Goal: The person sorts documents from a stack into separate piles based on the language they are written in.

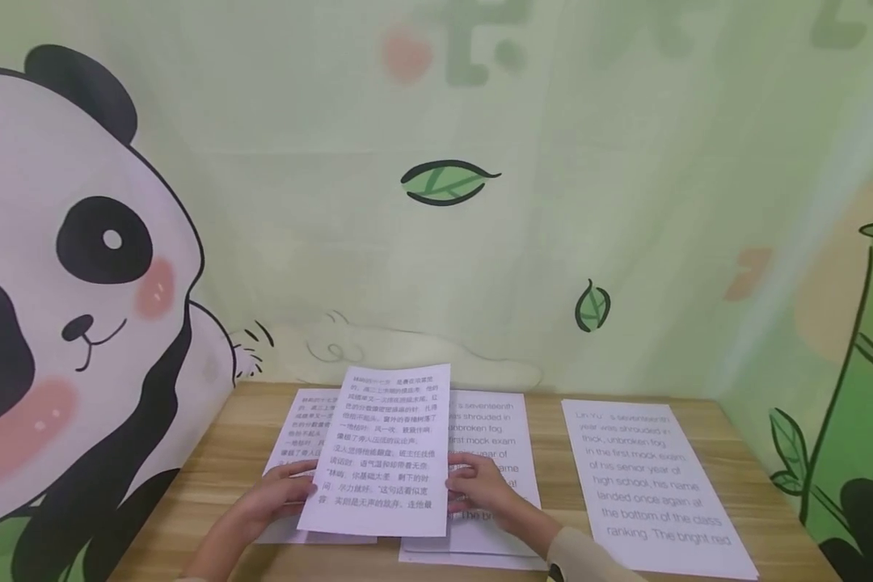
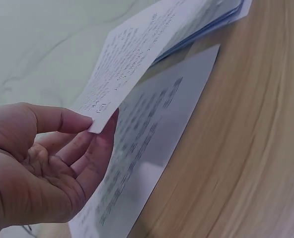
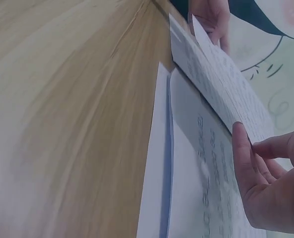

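Observation:
Both hands hold up one printed sheet of paper (image 1: 385, 449), covered in Chinese characters, above the table. My left hand (image 1: 280, 495) pinches its left edge; in the left wrist view the thumb lies on top and the fingers (image 2: 100, 153) beneath. At the right edge, my right hand (image 1: 486, 487) pinches the sheet between thumb and fingers, as the right wrist view also shows. Under the raised sheet, to the left, lies another Chinese-printed paper (image 1: 301, 428), partly hidden. A stack of English-printed papers (image 1: 498, 453) lies under my right hand, its left part covered.
Farther right, more English-printed paper (image 1: 647, 485) lies on the wooden table (image 1: 204, 485). Behind the table's back edge hangs a green cloth backdrop (image 1: 298, 202) with a panda, leaves and bamboo.

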`<action>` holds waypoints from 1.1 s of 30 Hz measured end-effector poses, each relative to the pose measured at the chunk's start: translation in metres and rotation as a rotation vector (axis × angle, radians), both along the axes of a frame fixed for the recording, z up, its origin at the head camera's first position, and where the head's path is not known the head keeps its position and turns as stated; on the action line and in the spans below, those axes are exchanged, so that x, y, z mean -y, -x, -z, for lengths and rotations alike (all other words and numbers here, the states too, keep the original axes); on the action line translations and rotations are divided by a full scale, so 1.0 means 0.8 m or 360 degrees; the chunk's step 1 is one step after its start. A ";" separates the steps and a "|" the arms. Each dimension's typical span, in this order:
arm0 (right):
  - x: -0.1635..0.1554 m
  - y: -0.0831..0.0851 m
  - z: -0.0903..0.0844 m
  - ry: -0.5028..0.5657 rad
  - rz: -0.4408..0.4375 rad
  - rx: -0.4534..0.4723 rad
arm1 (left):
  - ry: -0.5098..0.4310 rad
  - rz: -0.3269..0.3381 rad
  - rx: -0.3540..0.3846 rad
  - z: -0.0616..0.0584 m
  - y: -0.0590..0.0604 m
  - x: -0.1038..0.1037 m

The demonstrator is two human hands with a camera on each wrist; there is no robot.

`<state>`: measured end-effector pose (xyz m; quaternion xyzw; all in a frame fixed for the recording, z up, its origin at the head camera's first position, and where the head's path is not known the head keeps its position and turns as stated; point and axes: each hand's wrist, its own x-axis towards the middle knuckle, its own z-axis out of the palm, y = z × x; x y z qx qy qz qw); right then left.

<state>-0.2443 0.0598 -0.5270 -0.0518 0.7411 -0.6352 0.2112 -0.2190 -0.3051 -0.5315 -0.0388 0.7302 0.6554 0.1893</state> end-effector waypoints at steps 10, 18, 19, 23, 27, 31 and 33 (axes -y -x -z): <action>0.060 -0.008 0.007 0.0225 -0.0002 0.0049 | 0.0102 -0.0261 0.0088 -0.005 -0.005 0.046; 0.089 -0.005 0.007 0.0204 -0.0008 0.0052 | 0.0058 -0.0354 0.0098 0.000 -0.010 0.061; 0.091 -0.004 0.008 0.0194 -0.0005 0.0050 | 0.0059 -0.0364 0.0098 0.001 -0.010 0.061; 0.096 0.000 0.013 0.0177 0.0010 0.0089 | 0.0063 -0.0408 0.0100 0.007 -0.012 0.059; 0.100 0.004 0.017 0.0153 0.0015 0.0147 | 0.0049 -0.0420 0.0085 0.010 -0.013 0.060; 0.104 0.005 0.013 0.0106 -0.0008 0.0147 | 0.0093 -0.0452 0.0057 0.009 -0.013 0.067; 0.106 0.004 0.011 0.0090 -0.0020 0.0138 | 0.0138 -0.0464 0.0041 0.007 -0.013 0.071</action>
